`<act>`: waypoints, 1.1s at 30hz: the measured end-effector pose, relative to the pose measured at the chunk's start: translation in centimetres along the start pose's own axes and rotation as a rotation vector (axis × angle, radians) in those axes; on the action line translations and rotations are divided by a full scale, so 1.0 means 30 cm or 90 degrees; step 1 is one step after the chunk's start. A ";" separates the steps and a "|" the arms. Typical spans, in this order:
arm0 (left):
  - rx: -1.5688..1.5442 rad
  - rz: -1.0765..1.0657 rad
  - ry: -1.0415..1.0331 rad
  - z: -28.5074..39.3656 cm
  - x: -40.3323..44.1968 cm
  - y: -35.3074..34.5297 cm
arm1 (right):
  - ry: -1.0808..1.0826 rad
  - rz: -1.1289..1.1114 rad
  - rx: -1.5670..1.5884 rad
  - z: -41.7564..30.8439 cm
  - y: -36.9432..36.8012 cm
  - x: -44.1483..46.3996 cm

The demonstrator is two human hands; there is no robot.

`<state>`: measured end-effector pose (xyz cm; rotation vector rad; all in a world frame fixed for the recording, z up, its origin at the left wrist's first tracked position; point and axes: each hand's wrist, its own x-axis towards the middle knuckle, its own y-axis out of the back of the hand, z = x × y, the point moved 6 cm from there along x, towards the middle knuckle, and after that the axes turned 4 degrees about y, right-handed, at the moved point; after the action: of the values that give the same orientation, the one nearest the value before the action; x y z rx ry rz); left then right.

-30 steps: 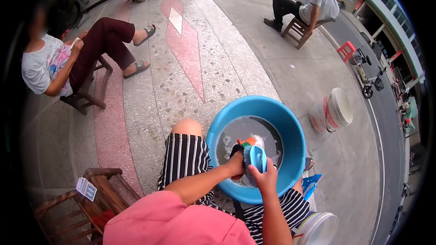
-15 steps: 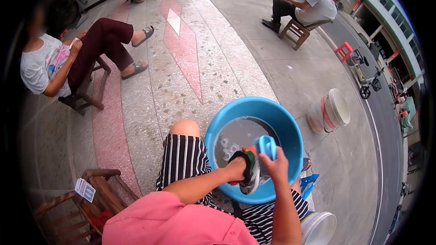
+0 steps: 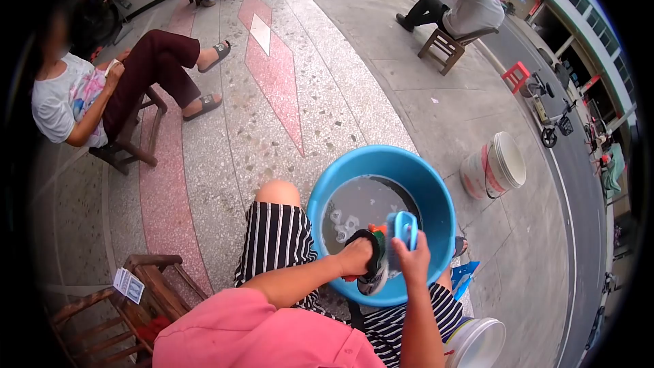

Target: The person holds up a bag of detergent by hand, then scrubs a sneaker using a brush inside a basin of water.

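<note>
My left hand (image 3: 353, 257) grips a dark sneaker (image 3: 372, 282) with green and orange parts, its fingers partly hidden at the opening. My right hand (image 3: 413, 260) is closed around a blue scrub brush (image 3: 405, 230), whose bristles face the shoe's side; I cannot tell if they touch it. Both hands are over a blue basin (image 3: 430, 184) standing between my knees. Cloudy grey water (image 3: 368, 194) fills its lower part, with pale foam (image 3: 346, 223) near the left wall.
Two pale buckets (image 3: 501, 163) stand together to the right of the basin; another bucket (image 3: 479, 344) is by my right leg. A wooden chair (image 3: 146, 279) with cards (image 3: 128, 286) is at left. A seated person (image 3: 75, 105) is beyond it, another (image 3: 470, 13) near the road.
The brush has shifted slightly right and down along the shoe and turned more upright. The shoe has tilted a little. The person near the road has raised an arm and stretched a leg.
</note>
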<state>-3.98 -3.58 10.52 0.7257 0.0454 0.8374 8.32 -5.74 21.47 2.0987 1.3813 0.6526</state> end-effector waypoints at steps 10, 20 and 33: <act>0.012 -0.001 -0.072 0.080 -0.048 0.029 | -0.065 0.078 -0.173 0.197 0.062 0.019; 0.036 0.009 0.002 -0.002 -0.011 0.007 | -0.091 0.033 0.128 0.114 -0.060 -0.074; -0.003 0.084 0.018 -0.016 -0.044 0.000 | -0.047 0.095 -0.072 0.035 -0.009 0.072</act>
<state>-5.03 -4.22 9.84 0.7178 0.0206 0.9733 9.60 -3.83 20.73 2.1273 1.1295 0.6893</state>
